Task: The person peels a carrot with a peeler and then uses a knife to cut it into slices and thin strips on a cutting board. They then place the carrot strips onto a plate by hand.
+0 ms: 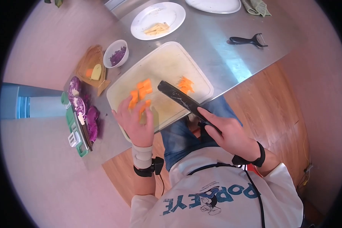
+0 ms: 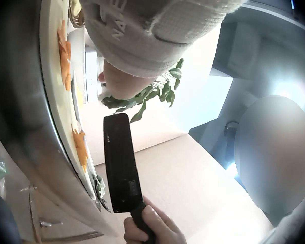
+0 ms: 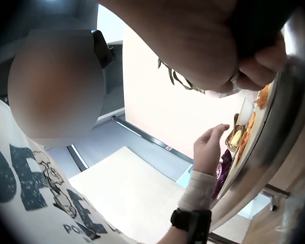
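Observation:
My right hand (image 1: 233, 135) grips the handle of a black cleaver (image 1: 178, 98), whose blade reaches over the white cutting board (image 1: 169, 57). In the left wrist view the broad blade (image 2: 122, 162) shows its flat side. My left hand (image 1: 136, 123), fingers spread, is over the board's near left part, close to several orange carrot pieces (image 1: 144, 86). It partly covers some of them. To the right of the blade lies a small pile of cut carrot strips (image 1: 185, 84). The right wrist view shows the left hand (image 3: 207, 152) with relaxed fingers and nothing in them.
Beyond the board stand a plate (image 1: 174, 15) of pale strips and a bowl (image 1: 109, 48) of shredded purple cabbage. A basket (image 1: 85, 60), cabbage pieces (image 1: 92, 121) and a green-framed grater (image 1: 70, 117) line the left. A black peeler (image 1: 243, 40) lies at the right.

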The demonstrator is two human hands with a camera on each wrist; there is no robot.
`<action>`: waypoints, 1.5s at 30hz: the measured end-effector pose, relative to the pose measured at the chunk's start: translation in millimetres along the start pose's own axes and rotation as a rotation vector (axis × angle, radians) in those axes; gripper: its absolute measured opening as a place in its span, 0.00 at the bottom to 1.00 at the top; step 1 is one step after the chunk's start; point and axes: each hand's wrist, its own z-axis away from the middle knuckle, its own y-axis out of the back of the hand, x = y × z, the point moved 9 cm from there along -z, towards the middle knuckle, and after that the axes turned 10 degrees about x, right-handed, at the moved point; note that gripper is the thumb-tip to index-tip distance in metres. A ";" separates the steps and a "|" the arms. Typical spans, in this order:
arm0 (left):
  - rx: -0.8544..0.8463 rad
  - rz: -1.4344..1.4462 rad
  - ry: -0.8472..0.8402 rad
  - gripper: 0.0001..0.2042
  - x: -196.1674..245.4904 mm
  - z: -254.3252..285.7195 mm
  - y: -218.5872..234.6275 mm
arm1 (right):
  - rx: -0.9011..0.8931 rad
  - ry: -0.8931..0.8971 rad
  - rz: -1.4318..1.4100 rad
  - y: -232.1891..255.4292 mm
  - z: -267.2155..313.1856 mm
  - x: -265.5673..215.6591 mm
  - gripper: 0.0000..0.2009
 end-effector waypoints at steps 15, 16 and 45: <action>-0.080 -0.130 0.030 0.17 -22.2 7.1 -10.3 | -0.051 -0.018 -0.003 -10.1 -0.3 -8.2 0.28; -0.075 -0.129 0.030 0.16 -21.6 6.6 -10.0 | -0.057 -0.019 0.006 -10.1 -0.5 -9.2 0.28; -0.015 0.032 0.091 0.17 -35.8 6.6 -4.6 | -0.066 -0.019 0.042 -11.6 -1.6 -10.7 0.28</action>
